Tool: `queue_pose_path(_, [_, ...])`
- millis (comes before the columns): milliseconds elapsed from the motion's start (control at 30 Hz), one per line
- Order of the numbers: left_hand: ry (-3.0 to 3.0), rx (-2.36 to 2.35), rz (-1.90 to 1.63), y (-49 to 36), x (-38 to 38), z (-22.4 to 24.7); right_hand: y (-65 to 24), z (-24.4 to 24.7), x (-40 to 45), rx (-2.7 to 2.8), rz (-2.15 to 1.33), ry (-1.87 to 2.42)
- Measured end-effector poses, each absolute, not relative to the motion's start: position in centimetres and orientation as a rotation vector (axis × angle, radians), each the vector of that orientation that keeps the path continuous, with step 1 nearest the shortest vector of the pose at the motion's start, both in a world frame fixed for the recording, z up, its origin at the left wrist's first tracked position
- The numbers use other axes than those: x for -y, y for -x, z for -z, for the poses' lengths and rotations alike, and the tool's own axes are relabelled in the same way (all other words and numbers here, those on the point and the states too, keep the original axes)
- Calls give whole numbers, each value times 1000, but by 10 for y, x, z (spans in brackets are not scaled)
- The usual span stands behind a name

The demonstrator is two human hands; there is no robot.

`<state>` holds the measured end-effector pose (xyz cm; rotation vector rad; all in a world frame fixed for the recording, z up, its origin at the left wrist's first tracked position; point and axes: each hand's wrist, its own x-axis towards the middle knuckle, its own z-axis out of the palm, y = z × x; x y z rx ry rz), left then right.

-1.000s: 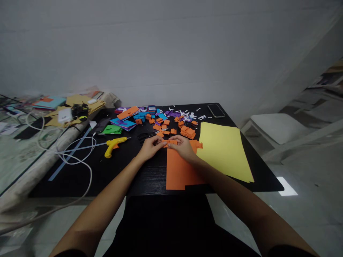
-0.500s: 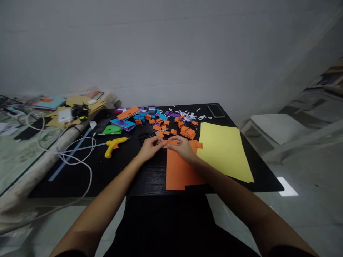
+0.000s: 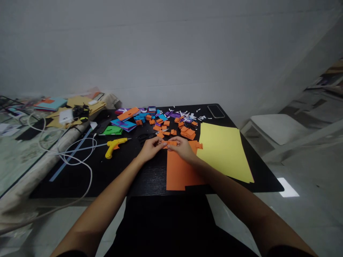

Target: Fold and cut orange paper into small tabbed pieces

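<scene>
Both hands, the left (image 3: 150,148) and the right (image 3: 183,147), pinch a small folded orange paper strip (image 3: 168,143) between their fingertips, above the far edge of an orange paper sheet (image 3: 177,175). The right forearm crosses that sheet, hiding part of it, and passes in front of a yellow paper sheet (image 3: 222,150). Just beyond the fingers, folded orange paper pieces (image 3: 187,133) crowd the black table (image 3: 154,180), with white paper scraps (image 3: 190,116) behind them. Black-handled scissors (image 3: 145,136) lie close past the left hand, partly hidden among the pieces. Farther left rest a yellow glue gun (image 3: 113,144) and green paper (image 3: 112,130); a white cable (image 3: 90,173) loops over that side. A smartphone (image 3: 215,111) lies near the far right corner.
</scene>
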<state>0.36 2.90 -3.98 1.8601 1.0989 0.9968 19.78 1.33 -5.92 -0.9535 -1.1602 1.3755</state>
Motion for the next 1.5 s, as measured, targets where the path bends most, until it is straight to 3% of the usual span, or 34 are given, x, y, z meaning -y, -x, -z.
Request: queue_pose_path(1500, [-1948,-1097,-821,-1,-29,34,-202,56,-14,1136,-1444,947])
